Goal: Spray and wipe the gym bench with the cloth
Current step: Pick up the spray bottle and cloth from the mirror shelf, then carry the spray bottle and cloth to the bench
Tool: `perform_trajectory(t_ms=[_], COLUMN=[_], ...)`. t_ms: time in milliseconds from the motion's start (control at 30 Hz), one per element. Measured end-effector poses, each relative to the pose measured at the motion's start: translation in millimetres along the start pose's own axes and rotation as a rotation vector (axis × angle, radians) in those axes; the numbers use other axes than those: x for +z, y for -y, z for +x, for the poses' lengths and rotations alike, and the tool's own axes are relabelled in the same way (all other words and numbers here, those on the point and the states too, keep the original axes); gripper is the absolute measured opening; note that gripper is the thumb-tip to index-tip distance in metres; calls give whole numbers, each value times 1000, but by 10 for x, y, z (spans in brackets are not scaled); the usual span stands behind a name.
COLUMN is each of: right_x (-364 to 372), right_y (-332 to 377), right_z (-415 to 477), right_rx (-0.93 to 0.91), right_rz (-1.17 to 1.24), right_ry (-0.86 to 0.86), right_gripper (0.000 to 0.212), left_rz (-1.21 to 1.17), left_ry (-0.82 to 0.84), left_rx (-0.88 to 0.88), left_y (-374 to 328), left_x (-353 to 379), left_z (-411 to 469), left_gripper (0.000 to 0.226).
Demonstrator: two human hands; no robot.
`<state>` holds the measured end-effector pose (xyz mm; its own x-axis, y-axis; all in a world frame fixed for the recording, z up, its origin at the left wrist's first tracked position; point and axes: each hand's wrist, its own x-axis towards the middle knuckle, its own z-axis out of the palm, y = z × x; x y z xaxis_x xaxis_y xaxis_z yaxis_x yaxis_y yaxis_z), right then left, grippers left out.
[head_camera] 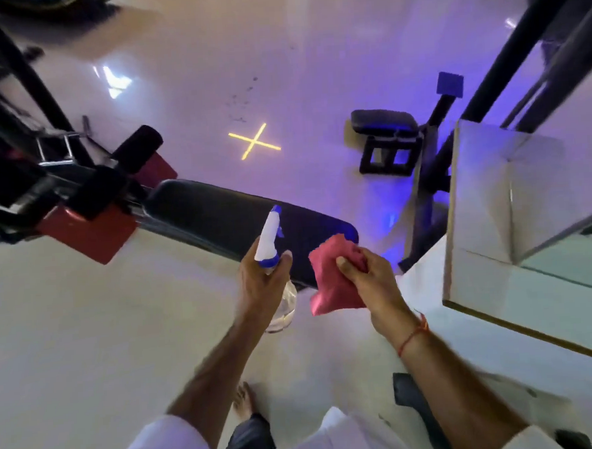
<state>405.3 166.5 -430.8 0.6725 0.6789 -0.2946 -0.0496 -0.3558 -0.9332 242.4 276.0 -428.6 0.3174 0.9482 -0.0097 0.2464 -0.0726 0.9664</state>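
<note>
A black padded gym bench runs from the middle left toward the lower right, with red plates and black rollers at its left end. My left hand grips a clear spray bottle with a white and blue head, nozzle pointing up and away over the near end of the bench pad. My right hand pinches a crumpled red cloth just right of the bottle, above the bench's near right end. Both hands hover over the bench without touching the pad.
A second small black padded seat stands on a black frame at the upper right. A mirrored pillar rises at the right. Black machine frames fill the upper left. A yellow cross marks the glossy floor beyond the bench.
</note>
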Motion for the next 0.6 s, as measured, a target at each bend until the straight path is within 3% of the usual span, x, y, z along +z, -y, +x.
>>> perform_trajectory(t_ms=[100, 233, 367, 500, 600], right_x=[577, 1179, 1699, 2083, 2329], right_y=[14, 76, 151, 163, 151], right_z=[96, 285, 659, 1141, 1587], right_rx=[96, 184, 149, 101, 58], right_rz=[31, 66, 11, -49, -84], right_ry=[39, -14, -112, -49, -24], right_gripper=[19, 9, 20, 12, 26], left_rz=[9, 34, -5, -50, -65], left_ry=[18, 60, 79, 130, 177], left_rx=[-59, -98, -116, -117, -101], left_y=[228, 442, 604, 786, 999], left_x=[-539, -1101, -1417, -1489, -1481], left_z=[305, 726, 1255, 1831, 2307], left_gripper=[14, 13, 11, 35, 44])
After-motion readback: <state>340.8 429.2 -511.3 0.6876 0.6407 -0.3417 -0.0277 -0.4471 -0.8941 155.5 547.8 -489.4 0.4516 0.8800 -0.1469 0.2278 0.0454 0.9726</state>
